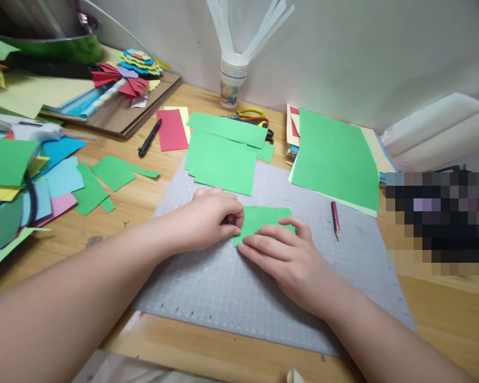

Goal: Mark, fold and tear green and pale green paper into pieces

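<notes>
Near the middle of the gray mat [207, 298], resting the right hand [287, 255], fingers open and spread, on a small green paper [263, 215]; at its left end, curling the fingers of the left hand [213, 221] toward the thumb, being unable to tell whether gripping. Lying with its long axis running left to right across the mat, pointing its short ends at the mat's sides. Seeing green sheets [223, 162] overlapping the mat's far left edge and, on its right part, a red pen [335, 219] pointing its tip nearward.

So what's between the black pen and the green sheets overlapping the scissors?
A red paper, with a yellow one partly beneath, in the head view.
</notes>
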A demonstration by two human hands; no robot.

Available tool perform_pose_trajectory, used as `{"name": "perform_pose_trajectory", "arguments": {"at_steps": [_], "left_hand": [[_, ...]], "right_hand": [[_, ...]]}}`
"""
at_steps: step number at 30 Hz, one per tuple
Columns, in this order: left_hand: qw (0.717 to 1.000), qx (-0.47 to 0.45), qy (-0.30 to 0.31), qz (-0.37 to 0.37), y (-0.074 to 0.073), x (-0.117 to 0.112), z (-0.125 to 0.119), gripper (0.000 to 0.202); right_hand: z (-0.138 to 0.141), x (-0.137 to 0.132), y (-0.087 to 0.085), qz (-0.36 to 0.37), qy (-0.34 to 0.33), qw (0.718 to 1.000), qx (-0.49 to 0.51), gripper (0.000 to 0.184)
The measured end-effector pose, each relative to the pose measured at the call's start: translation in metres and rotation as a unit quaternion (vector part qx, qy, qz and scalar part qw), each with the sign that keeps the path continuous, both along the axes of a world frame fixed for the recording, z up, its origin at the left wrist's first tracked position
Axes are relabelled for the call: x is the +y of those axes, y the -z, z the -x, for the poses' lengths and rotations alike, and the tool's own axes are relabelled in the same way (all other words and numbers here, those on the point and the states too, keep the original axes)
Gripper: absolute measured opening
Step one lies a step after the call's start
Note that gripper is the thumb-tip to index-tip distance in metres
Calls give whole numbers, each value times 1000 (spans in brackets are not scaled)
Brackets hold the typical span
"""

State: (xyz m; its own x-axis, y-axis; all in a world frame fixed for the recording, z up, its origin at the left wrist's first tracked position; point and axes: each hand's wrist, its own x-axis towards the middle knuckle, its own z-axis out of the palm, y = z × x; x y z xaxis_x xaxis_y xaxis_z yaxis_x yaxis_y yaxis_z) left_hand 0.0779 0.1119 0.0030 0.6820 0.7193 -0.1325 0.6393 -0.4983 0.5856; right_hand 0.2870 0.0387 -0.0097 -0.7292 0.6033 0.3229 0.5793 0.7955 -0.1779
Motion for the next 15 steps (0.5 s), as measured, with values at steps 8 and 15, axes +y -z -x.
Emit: {"name": "perform_pose_trajectory", "arguments": {"at_steps": [8, 15], "left_hand": [[1000, -1, 24, 5, -1, -2, 3, 7], [1000, 7, 23, 6, -1, -2, 2, 5]], "right_hand": [[0, -2, 0, 78, 13, 997, 20, 26], [7, -4, -7, 243, 232, 940, 63, 9]]}}
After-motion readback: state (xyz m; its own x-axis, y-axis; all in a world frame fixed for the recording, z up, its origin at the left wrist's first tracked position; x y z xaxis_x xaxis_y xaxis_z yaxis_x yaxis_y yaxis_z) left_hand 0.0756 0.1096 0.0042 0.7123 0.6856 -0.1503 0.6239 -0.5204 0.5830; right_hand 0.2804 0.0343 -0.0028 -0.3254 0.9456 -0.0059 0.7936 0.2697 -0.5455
